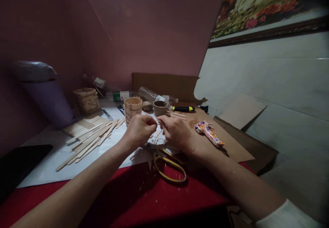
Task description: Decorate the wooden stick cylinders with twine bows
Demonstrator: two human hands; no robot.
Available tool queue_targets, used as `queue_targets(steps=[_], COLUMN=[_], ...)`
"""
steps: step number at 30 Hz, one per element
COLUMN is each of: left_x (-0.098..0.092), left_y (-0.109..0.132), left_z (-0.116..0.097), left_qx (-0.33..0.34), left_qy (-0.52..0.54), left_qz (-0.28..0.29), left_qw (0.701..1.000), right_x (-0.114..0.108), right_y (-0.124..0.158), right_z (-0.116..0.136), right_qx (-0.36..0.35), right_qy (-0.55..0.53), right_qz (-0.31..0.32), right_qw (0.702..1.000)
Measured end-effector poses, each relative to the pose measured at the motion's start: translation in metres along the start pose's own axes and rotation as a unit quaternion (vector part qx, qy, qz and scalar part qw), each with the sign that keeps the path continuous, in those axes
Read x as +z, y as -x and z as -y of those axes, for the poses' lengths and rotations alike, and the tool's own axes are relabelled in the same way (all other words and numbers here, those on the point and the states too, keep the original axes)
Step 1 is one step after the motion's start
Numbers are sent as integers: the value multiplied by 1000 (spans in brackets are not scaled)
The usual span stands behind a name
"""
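My left hand (142, 127) and my right hand (177, 132) meet fingertip to fingertip over the middle of the table. Both pinch a thin piece of twine (155, 138), part of which dangles below the fingers. Just behind my left hand stands a cup covered in wooden sticks (133, 106). A ball of twine (147, 106) and a small brown pot (160, 108) sit beyond the fingers. Scissors with yellow handles (171, 178) lie below my hands, their blades partly hidden among scraps.
Flat wooden sticks (89, 142) are spread on white paper at left, near a second stick-covered cup (87, 101) and a purple container (50, 99). At right lie a flower-patterned glue gun (209, 133) and a black-and-yellow utility knife (183, 109). Clear plastic bottles (151, 93) lie behind.
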State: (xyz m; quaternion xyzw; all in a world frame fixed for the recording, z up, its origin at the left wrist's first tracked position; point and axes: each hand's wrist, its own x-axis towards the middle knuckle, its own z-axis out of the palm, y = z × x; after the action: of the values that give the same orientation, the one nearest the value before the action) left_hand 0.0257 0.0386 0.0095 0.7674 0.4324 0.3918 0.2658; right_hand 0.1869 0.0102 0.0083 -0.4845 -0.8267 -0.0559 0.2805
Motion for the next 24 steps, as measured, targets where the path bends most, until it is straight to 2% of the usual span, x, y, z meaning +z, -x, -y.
queue_targets(steps=[3,5,10,12,15,17,19,20,22,24], left_x=[-1,-2,-5,-6,-7,-7,-6,-6,-5,-5], left_y=[5,8,12,13,13,14,14,14,15,15], left_z=[-7,-12,-16,-16,-16,-16,-16,-16,-16,-16], left_qx=[33,46,125,166,207,210,199,194,191,199], left_qy=[-101,-193,-390,-431,-470,-476,-473,-469,-462,-459], left_qz=[-18,-25,-17,-3,20,31,31,27,18,16], left_qw=[994,980,912,887,858,853,858,861,866,866], right_x=[-4,-6,-9,-10,-12,-13,-15,-15,-17,-19], right_y=[-1,-3,-6,-6,-4,-2,-1,-2,-4,-7], right_z=[2,2,0,0,3,7,11,12,11,6], right_qx=[44,82,160,149,101,79,78,87,126,177], right_qy=[-87,-156,-237,-188,-28,59,85,66,-47,-217], right_qz=[28,51,99,88,31,12,11,12,48,132], right_qw=[995,983,953,967,994,995,993,994,990,951])
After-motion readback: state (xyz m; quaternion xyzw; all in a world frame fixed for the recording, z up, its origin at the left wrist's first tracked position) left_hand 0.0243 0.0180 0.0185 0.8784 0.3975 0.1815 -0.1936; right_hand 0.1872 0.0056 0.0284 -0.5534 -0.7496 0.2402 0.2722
